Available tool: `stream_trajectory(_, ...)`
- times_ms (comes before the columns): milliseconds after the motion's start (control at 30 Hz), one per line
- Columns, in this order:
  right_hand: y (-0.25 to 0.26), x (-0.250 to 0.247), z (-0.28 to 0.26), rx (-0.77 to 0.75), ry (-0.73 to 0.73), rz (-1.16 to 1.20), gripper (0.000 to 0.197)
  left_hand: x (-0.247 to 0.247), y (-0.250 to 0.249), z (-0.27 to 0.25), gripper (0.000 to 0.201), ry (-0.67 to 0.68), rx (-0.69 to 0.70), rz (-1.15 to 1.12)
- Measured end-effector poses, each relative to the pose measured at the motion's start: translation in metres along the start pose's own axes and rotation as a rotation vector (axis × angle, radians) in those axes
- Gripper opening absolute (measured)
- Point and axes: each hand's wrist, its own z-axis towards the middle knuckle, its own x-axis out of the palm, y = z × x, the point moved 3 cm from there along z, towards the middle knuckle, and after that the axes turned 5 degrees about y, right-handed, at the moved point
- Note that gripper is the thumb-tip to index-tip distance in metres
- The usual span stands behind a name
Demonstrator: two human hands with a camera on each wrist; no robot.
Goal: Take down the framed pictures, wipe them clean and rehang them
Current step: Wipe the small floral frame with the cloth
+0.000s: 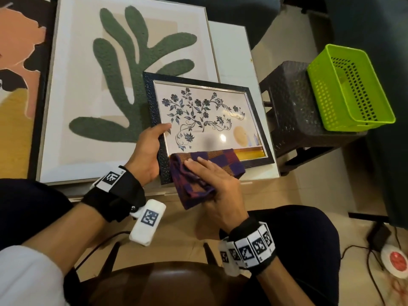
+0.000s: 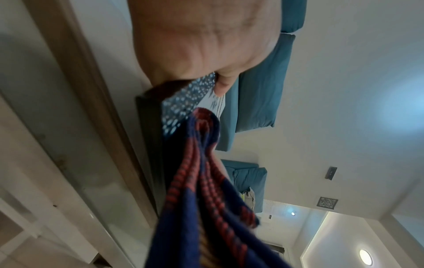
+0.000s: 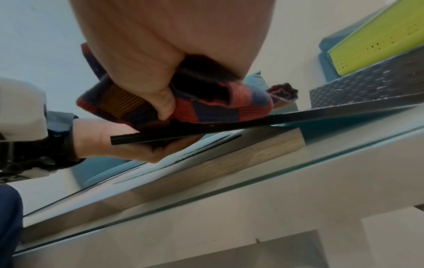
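1. Picture [image 1: 205, 120]: the small black-framed floral one sits in front of you, its far left corner overlapping the big leaf picture [image 1: 123, 85] and its right end over a white board [image 1: 234, 51].
2. Your left hand [image 1: 146, 153] grips its left edge, thumb curled onto the glass and fingers hidden under the frame. The right wrist view shows the near edge lifted clear of the surface below.
3. Your right hand [image 1: 217, 193] presses a checked cloth [image 1: 205, 173] on the near edge, fingers laid fairly flat on top and thumb tucked into the folds underneath.
4. Room: the right edge lies just beside a dark stool [image 1: 295, 111] carrying a green basket [image 1: 351, 89]. The far side is taken by the leaf picture. Near you is bare floor [image 1: 176, 228] between your knees.
5. Look: a pebbled black frame with a silver inner rim, dark blue flowers and curling stems on white, a yellow band along the near side, and lamp glare on the glass.
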Motion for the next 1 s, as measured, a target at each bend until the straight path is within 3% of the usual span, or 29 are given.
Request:
stream_trajectory(67,-0.008,-0.004,-0.002,0.024,0.014,-0.002,0.051,0.001,0.000,-0.002,0.039,0.004,-0.001,-0.003)
stream_trajectory(233,-0.046,-0.032,-0.007,0.312,-0.167,-0.062,0.063,0.003,-0.003,-0.007,0.031,0.036,-0.021,-0.012)
stream_trajectory(300,-0.030,-0.025,-0.005,0.268,-0.101,-0.118,0.057,0.004,-0.003,-0.006,0.034,0.035,-0.020,-0.008)
stream_trajectory(367,-0.001,-0.007,-0.004,0.132,-0.015,-0.104,0.055,0.003,-0.002,-0.005,0.037,0.018,-0.014,-0.009)
stream_trajectory(467,0.016,0.007,-0.003,0.055,0.009,-0.054,0.053,0.001,0.001,-0.003,0.039,0.007,-0.006,-0.020)
stream_trajectory(667,-0.029,-0.024,0.000,0.350,-0.145,-0.106,0.064,0.001,0.001,-0.001,0.037,0.051,-0.024,-0.010)
stream_trajectory(867,0.019,0.004,-0.006,0.097,-0.008,-0.021,0.052,0.001,0.004,0.001,0.039,0.040,-0.004,-0.049)
stream_trajectory(933,0.003,-0.005,-0.002,0.164,-0.046,-0.012,0.045,0.000,0.004,0.000,0.038,0.040,-0.021,-0.036)
stream_trajectory(1000,-0.025,-0.022,0.001,0.301,-0.118,-0.023,0.050,0.000,0.003,-0.001,0.037,0.057,-0.030,-0.029)
